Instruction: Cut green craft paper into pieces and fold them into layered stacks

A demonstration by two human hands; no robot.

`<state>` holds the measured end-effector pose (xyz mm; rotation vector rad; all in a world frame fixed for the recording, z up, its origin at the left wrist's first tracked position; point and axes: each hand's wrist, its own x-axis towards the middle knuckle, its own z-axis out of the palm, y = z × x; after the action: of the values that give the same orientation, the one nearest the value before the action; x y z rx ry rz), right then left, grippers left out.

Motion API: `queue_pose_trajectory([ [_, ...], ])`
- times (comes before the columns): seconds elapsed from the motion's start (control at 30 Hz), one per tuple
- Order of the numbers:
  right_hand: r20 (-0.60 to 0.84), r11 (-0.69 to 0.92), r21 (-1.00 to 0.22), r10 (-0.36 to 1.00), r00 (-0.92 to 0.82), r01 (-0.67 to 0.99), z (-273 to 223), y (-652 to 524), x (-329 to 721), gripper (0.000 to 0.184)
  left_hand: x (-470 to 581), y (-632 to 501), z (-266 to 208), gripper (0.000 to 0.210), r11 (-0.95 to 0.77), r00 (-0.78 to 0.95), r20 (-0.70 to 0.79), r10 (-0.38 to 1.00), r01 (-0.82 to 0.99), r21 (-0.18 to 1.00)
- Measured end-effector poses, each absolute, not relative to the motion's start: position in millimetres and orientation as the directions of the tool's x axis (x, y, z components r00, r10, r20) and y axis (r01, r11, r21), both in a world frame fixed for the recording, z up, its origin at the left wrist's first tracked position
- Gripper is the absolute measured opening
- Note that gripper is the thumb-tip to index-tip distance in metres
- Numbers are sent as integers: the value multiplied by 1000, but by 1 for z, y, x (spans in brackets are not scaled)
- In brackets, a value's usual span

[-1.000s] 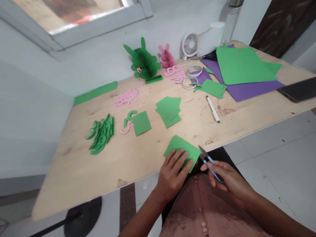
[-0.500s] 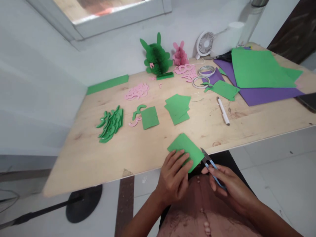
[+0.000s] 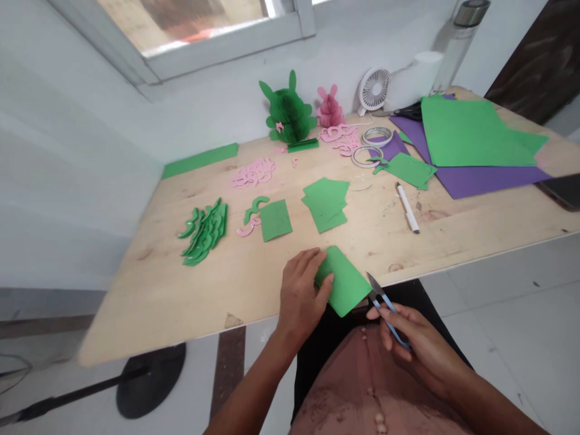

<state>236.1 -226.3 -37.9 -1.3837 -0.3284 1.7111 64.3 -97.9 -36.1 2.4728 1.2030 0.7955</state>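
Note:
At the table's front edge lies a green paper sheet (image 3: pixel 344 281), one corner jutting out past the edge. My left hand (image 3: pixel 304 290) grips its left side, thumb on top and the other fingers bent along the margin. Blue-handled thread snips (image 3: pixel 388 311) rest in my right hand (image 3: pixel 417 335), fingers curled around the handles. Their blades point up and away, apart, right at the sheet's right corner; whether paper lies between them I cannot tell. Just beyond are a stack of green paper pieces (image 3: pixel 327 204) and a single green square (image 3: pixel 276 220).
Green cut-outs (image 3: pixel 206 232) and pink cut-outs (image 3: pixel 254 173) lie at left. Against the wall stand a green paper rabbit (image 3: pixel 290 112), a pink one (image 3: pixel 330 109) and a small fan (image 3: pixel 374 89). Tape rolls (image 3: pixel 368 157), a white pen (image 3: pixel 408 208) and large green sheets (image 3: pixel 471 133) are at right.
My left hand has shifted left, from lying over the sheet to pinching its left side. The sheet bends slightly there. My right hand with the snips has barely moved.

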Motion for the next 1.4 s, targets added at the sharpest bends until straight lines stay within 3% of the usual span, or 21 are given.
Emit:
queue_pose_trajectory([
  [0.27, -620, -557, -707, 784, 3, -436, -42, -224, 237, 39, 59, -103, -46, 30, -680, 559, 389, 733, 618, 394],
  [0.6, -567, -588, -770, 809, -158, -246, -48, -210, 250, 41, 57, -104, -50, 32, -693, 572, 391, 721, 607, 389],
  [0.9, -620, -619, -743, 780, -88, -256, -42, -197, 238, 46, 56, -107, -48, 31, -686, 578, 368, 728, 615, 390],
  [1.07, -612, -604, -772, 790, -25, -200, -40, -200, 231, 52, 53, -119, -46, 31, -649, 512, 399, 761, 610, 455],
  [1.2, -601, -594, -784, 799, -19, -181, -43, -206, 230, 52, 47, -147, -42, 25, -558, 292, 483, 825, 550, 621],
  [1.3, -595, -588, -790, 803, -12, -175, -46, -208, 231, 50, 42, -170, -41, 9, -308, 79, 308, 948, 472, 826],
  [1.4, -589, -581, -794, 808, -5, -180, -49, -208, 232, 51, 43, -181, -45, 21, 111, 53, -132, 990, 288, 951],
])
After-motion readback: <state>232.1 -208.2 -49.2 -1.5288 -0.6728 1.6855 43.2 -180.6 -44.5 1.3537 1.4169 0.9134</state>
